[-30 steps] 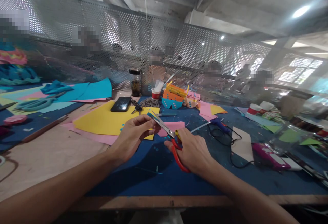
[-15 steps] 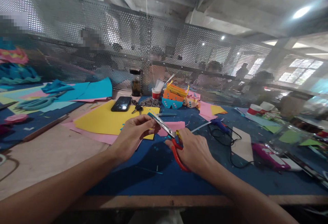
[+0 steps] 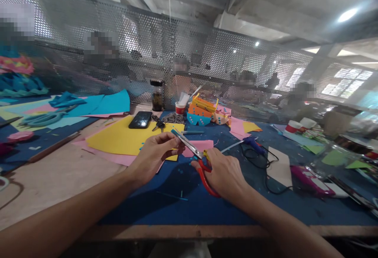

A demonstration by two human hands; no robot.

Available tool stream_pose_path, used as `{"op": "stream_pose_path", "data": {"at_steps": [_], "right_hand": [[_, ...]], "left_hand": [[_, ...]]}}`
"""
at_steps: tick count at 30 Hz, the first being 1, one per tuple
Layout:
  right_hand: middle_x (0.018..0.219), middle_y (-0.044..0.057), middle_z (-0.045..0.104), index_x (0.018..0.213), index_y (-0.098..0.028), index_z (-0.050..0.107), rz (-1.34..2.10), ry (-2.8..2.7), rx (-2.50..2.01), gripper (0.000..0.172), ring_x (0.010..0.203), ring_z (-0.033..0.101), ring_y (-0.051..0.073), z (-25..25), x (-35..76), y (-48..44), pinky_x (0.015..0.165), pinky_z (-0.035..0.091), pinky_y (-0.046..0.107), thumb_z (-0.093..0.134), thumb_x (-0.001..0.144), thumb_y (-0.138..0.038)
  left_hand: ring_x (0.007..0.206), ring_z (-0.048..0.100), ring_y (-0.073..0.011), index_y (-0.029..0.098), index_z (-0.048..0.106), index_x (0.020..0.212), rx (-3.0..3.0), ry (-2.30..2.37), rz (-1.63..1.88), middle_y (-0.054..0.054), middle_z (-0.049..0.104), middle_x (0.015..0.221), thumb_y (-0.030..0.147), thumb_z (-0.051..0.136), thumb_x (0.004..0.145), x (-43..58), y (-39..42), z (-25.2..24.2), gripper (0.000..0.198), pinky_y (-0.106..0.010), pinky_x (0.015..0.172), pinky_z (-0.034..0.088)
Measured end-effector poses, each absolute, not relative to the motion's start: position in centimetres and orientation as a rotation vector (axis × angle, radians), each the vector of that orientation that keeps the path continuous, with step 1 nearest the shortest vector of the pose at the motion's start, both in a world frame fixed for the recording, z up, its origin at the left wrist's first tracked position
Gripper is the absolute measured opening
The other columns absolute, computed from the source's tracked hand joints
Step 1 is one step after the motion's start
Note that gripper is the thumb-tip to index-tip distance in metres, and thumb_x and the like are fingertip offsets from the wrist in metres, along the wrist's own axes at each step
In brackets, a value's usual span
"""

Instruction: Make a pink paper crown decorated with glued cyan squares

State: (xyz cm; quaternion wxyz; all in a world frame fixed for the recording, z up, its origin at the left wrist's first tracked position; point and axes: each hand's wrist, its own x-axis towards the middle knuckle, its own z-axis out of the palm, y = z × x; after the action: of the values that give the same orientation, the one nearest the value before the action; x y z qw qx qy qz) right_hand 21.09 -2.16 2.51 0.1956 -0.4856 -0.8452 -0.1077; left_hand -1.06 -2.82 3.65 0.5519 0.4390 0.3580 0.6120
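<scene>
My right hand grips a pair of scissors with red and yellow handles, the blades pointing up and left. The fingers of my left hand are pinched together beside the blades. A small blue piece of paper shows at the blade tips by those fingers; most of it is hidden. Tiny blue snippets lie under the scissors and on the yellow sheet. Behind the blades, a pink sheet rests on the blue table cover.
A phone, keys, a jar and a red-white cup stand or lie behind my hands. Orange and blue paper glasses are nearby. To the right are a corded glue gun and a beige card. Teal scissors lie left.
</scene>
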Motion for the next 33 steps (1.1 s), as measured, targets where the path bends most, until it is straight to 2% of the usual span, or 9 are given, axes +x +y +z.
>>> {"op": "stream_pose_path", "data": {"at_steps": [17,33], "right_hand": [[0.088,0.004,0.069,0.094,-0.020,0.060,-0.295,-2.377,-1.344,0.044,0.064,0.063,0.017,2.74,21.18,-2.21,0.056,0.016,0.030,0.046,0.098,-0.061],[0.083,0.005,0.070,0.089,-0.019,0.062,-0.313,-2.386,-1.347,0.049,0.064,0.064,0.017,2.56,21.23,-2.14,0.056,0.018,0.030,0.042,0.099,-0.062]], "left_hand": [[0.073,0.068,-0.0146,0.014,0.073,0.072,0.984,0.853,1.454,-0.004,0.072,0.078,0.025,0.086,0.072,-0.83,-2.73,3.96,0.017,-0.027,0.075,0.057],[0.075,0.067,-0.0138,0.015,0.074,0.075,1.019,0.814,1.426,-0.004,0.073,0.079,0.025,0.084,0.076,-1.01,-2.72,3.78,0.014,-0.028,0.077,0.056]]}}
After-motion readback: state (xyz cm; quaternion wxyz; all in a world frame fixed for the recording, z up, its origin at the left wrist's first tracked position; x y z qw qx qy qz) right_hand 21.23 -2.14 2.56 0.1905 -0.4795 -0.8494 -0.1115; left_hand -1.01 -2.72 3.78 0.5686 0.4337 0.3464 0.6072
